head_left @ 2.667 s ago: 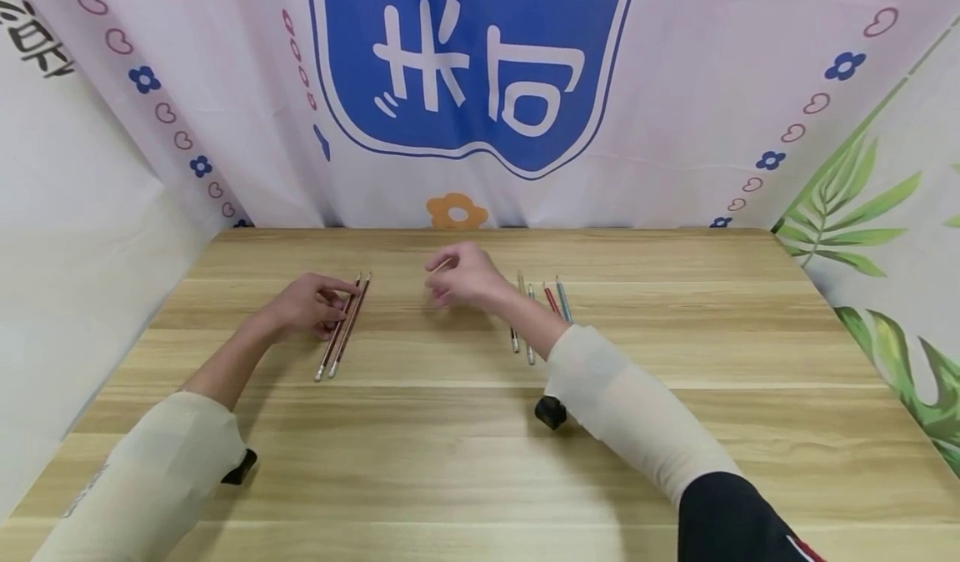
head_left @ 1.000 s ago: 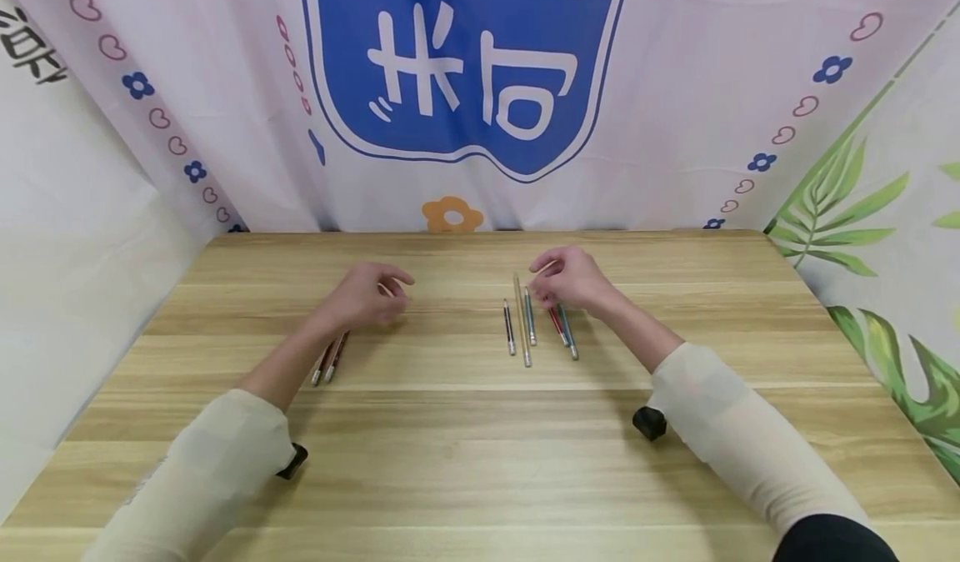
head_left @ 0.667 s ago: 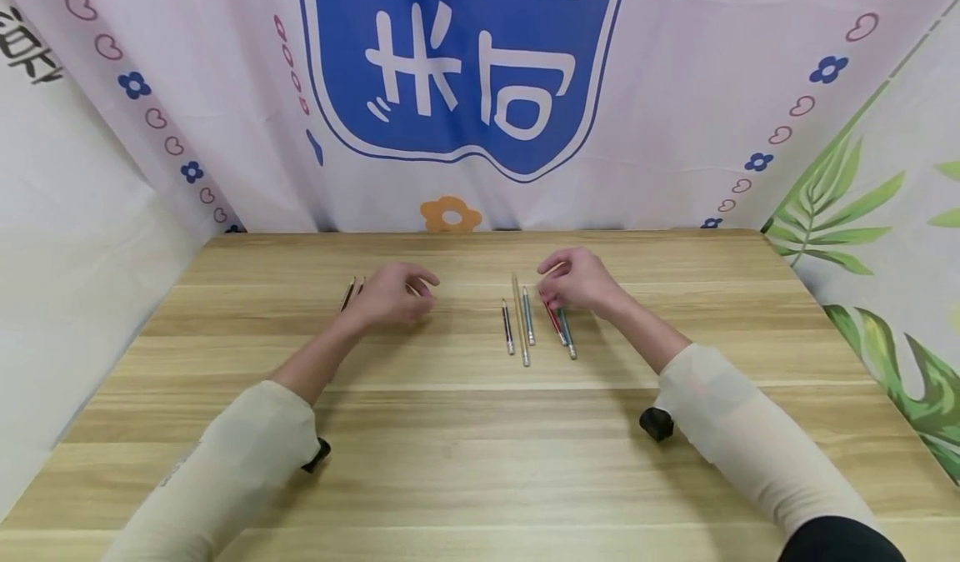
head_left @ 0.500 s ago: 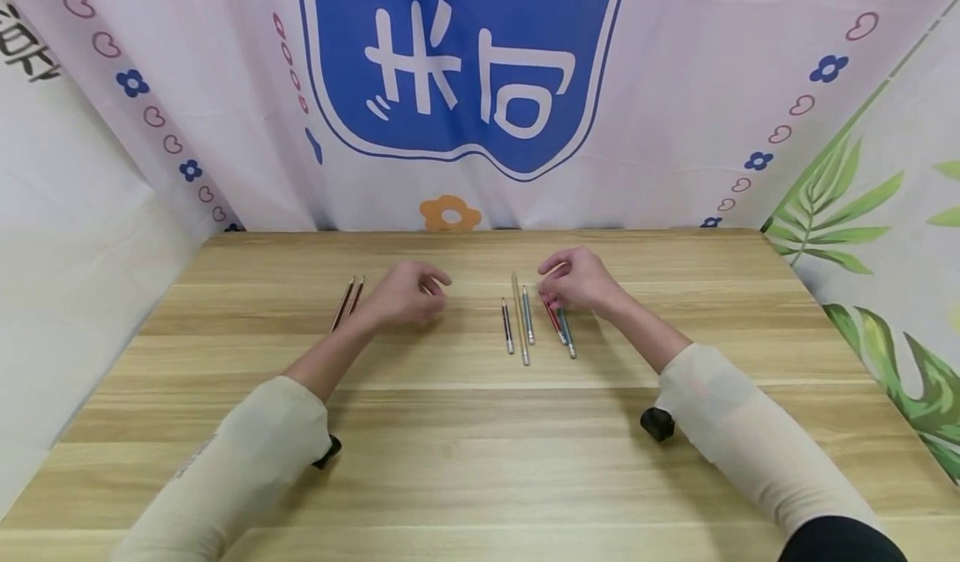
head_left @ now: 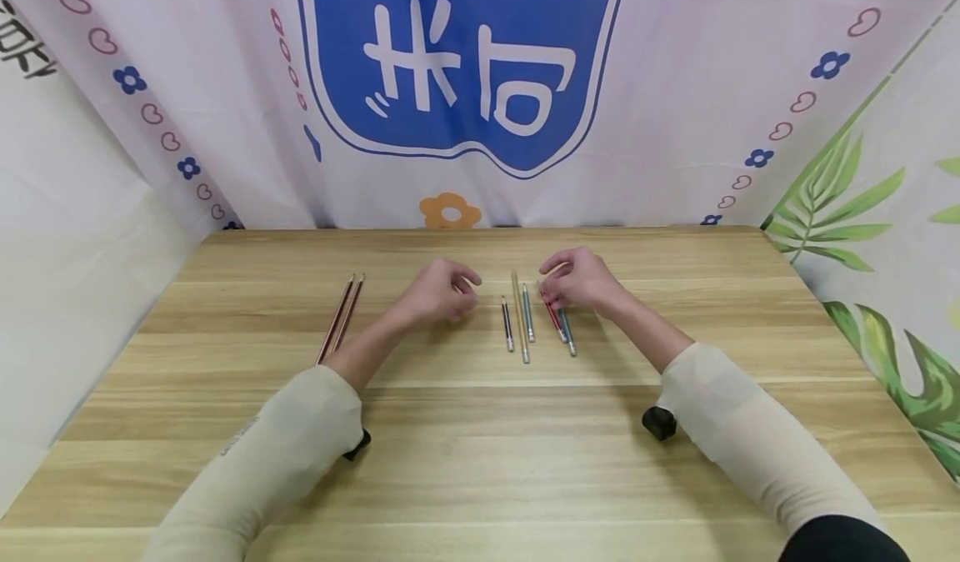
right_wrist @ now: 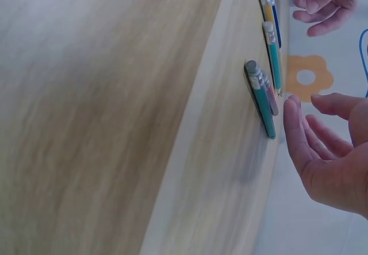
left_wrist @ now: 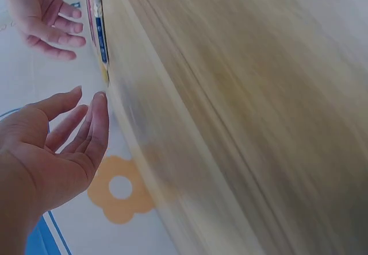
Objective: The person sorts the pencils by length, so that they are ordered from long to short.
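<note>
My left hand [head_left: 442, 289] hovers over the table left of the middle pencils, its fingers loosely bent with nothing between them. Nearest to it lies a short dark blue pencil [head_left: 507, 325]. Beside that are a long yellow pencil [head_left: 521, 320] and a light blue pencil [head_left: 528, 313]. My right hand [head_left: 577, 280] is above a red pencil [head_left: 555, 322] and a teal pencil [head_left: 567, 334], covering their far ends in the head view. In the right wrist view its fingers [right_wrist: 296, 131] are relaxed, appear apart from the pencils and hold nothing.
Two dark red pencils [head_left: 348, 316] lie side by side on the left, their near ends hidden by the left forearm. The wooden table [head_left: 480, 462] ends at the back against a printed cloth [head_left: 690, 128].
My left hand has left the two dark red pencils and moved right, toward the middle pencils. Earlier, my right hand moved from the middle to the right; lately it stays nearly still.
</note>
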### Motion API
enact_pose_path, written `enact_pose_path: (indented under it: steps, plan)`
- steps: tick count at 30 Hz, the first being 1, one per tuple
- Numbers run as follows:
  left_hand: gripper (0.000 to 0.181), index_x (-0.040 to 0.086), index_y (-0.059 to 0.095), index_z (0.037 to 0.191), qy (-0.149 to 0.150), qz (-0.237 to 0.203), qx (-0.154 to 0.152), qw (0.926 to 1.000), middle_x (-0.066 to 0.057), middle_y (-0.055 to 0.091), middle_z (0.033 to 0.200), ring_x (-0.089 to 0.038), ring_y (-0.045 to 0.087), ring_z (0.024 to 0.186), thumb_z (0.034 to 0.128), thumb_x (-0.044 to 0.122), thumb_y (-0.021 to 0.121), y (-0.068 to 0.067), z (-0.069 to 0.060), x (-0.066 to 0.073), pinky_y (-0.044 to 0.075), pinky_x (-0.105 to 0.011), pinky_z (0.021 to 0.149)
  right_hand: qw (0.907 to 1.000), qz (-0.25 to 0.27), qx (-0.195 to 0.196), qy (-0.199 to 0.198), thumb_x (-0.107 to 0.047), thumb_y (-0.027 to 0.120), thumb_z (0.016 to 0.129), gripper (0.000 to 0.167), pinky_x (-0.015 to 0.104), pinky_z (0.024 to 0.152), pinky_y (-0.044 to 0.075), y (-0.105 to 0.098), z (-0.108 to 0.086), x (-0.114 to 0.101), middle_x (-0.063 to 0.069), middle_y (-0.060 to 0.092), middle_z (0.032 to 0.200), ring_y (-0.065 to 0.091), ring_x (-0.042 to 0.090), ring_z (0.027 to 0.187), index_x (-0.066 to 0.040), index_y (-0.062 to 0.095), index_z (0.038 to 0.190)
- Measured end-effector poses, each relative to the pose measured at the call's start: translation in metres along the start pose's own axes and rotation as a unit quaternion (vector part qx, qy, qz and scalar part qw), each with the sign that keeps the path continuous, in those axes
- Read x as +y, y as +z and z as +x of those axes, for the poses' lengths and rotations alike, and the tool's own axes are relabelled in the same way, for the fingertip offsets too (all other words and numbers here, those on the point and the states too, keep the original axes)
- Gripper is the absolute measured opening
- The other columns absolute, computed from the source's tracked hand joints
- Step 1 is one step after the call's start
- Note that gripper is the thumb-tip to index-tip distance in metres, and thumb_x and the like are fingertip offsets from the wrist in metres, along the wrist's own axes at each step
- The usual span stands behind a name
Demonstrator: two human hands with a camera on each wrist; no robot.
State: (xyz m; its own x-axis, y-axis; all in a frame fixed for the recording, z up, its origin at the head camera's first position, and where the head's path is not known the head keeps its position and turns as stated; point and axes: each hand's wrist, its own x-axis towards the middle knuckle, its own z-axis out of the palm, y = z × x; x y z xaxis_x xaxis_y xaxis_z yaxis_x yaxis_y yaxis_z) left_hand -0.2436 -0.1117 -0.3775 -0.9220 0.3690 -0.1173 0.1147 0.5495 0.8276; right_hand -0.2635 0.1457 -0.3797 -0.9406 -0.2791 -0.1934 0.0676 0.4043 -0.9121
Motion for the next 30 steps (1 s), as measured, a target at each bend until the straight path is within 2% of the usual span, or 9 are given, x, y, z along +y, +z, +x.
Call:
enact_pose_path:
  steps: [8, 13, 20, 23, 30]
  plan:
    - [0.032, -0.013, 0.065, 0.124, 0.004, -0.004, 0.01, 0.9999, -0.02, 0.071, 0.094, -0.025, 0.068, 0.071, 0.0927, -0.006, 0.069, 0.013, 0.011, 0.009, 0.065, -0.035, 0.064, 1.0, 0.001, -0.001, 0.0, 0.006, 0.066, 0.095, 0.036, 0.03, 0.069, 0.066, -0.006, -0.001, 0.005, 0.032, 0.071, 0.107, 0.071, 0.019, 0.074, 0.016, 0.058, 0.128]
    - [0.032, -0.012, 0.065, 0.123, 0.008, 0.0, 0.015, 0.9999, -0.019, 0.072, 0.095, -0.025, 0.068, 0.068, 0.0919, -0.006, 0.07, 0.019, 0.018, 0.012, 0.064, -0.034, 0.061, 1.0, -0.005, -0.002, 0.001, 0.006, 0.064, 0.096, 0.036, 0.033, 0.074, 0.066, -0.012, -0.002, 0.007, 0.032, 0.07, 0.112, 0.072, 0.021, 0.079, 0.016, 0.057, 0.13]
    - [0.033, -0.009, 0.068, 0.123, 0.0, 0.021, 0.024, 0.9995, -0.017, 0.071, 0.097, -0.028, 0.07, 0.071, 0.0905, -0.004, 0.073, 0.027, 0.028, 0.02, 0.064, -0.032, 0.063, 0.9998, -0.021, 0.003, -0.004, 0.005, 0.065, 0.096, 0.036, 0.035, 0.077, 0.066, -0.019, -0.006, 0.009, 0.032, 0.068, 0.112, 0.071, 0.023, 0.078, 0.016, 0.058, 0.129]
    - [0.032, -0.009, 0.069, 0.121, 0.0, 0.023, 0.032, 0.9992, -0.018, 0.07, 0.097, -0.029, 0.071, 0.073, 0.0892, -0.005, 0.072, 0.03, 0.032, 0.023, 0.064, -0.03, 0.063, 0.9995, -0.029, 0.01, 0.003, 0.004, 0.065, 0.096, 0.035, 0.034, 0.075, 0.066, -0.021, -0.007, 0.01, 0.027, 0.068, 0.109, 0.071, 0.022, 0.079, 0.015, 0.059, 0.129]
    - [0.032, -0.007, 0.068, 0.12, -0.014, 0.036, 0.052, 0.9979, -0.016, 0.069, 0.099, -0.019, 0.066, 0.073, 0.0888, -0.004, 0.075, 0.036, 0.041, 0.027, 0.059, -0.022, 0.061, 0.9987, -0.037, 0.023, 0.027, 0.003, 0.069, 0.095, 0.033, 0.028, 0.062, 0.064, -0.021, -0.005, 0.015, 0.02, 0.069, 0.102, 0.068, 0.017, 0.073, 0.012, 0.061, 0.125]
